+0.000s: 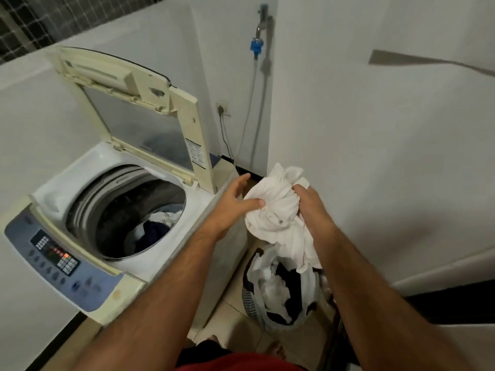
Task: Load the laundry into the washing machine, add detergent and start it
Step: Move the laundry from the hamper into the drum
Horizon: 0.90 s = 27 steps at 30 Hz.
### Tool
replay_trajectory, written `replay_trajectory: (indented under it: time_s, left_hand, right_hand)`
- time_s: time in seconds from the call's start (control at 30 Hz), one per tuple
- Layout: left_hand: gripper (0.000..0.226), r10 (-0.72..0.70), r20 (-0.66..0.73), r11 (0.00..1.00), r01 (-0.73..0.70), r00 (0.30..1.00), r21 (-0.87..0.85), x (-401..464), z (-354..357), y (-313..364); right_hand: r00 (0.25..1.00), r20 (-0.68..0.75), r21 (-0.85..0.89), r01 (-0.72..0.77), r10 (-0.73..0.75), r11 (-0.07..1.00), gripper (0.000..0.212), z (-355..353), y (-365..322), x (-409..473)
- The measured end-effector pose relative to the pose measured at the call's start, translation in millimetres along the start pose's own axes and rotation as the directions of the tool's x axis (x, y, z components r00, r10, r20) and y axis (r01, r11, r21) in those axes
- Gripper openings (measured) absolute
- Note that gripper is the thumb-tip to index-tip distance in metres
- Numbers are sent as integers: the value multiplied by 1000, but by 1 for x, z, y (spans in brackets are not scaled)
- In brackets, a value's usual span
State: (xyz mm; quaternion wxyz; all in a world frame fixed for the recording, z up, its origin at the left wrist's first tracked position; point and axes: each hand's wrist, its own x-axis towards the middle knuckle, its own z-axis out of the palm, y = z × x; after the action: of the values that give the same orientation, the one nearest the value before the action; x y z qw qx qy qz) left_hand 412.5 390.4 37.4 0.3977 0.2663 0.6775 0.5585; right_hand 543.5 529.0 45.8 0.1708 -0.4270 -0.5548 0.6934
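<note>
A top-loading washing machine point(80, 183) stands at the left with its lid point(139, 113) raised. Dark and white clothes point(158, 226) lie in its drum. Lights glow on the control panel point(55, 253) at the front. My right hand point(308, 207) grips a bunched white cloth point(278, 210) held above the laundry basket point(278, 287), to the right of the machine. My left hand point(235, 202) reaches to the cloth's left side, thumb pressing on it, fingers spread behind it. The basket on the floor holds more white and dark clothes.
A white wall closes in on the right, and a tap with a blue fitting point(257, 46) and hose hangs in the corner. A wall socket point(222, 108) with a cable sits behind the machine. The floor is tiled.
</note>
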Motion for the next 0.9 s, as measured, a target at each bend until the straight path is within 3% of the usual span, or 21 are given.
replay_trajectory:
  time_s: [0.1,0.2,0.33,0.43,0.47,0.6,0.67,0.73,0.77,0.83,0.9]
  left_hand:
    - [113,-3,77,997,9,997,-78,-8,-25,6]
    - [95,31,110,976,-7,993,-217,-20,-39,21]
    - [71,-14,30,944,23,999,-329,-28,-81,26]
    - [58,-16,-33,912,1,999,-409,-35,-123,27]
    - [54,-17,-59,901,-11,998,-433,-38,-138,29]
    - [55,-42,-149,823,-51,988,-566,-46,-203,34]
    - [56,-56,-173,772,-67,983,-632,-48,-236,39]
    - [51,-54,-178,731,-82,983,-678,-48,-265,42]
    - [48,-38,-171,725,-90,985,-683,-48,-279,41]
    - [46,-11,-134,749,-81,991,-657,-49,-301,34]
    - [43,-49,-137,768,-51,989,-639,-49,-318,23]
  right_hand:
    - [997,72,87,-33,27,996,24,28,-21,7]
    - [988,141,159,-90,68,983,26,63,-34,12]
    - [986,167,140,-44,20,989,29,118,-47,13]
    - [957,277,165,35,-81,986,70,162,-52,9]
    - [942,315,157,70,-117,985,74,176,-54,7]
    - [913,342,-55,258,-224,965,41,231,-49,-5]
    - [903,407,-78,188,-141,979,59,259,-34,-10]
    - [852,523,-104,28,31,994,84,279,-16,-14]
    - [821,559,-120,-55,114,991,86,289,-8,-16]
    - [760,619,-55,-209,198,976,70,308,7,-21]
    - [760,636,127,-270,130,955,47,330,14,-24]
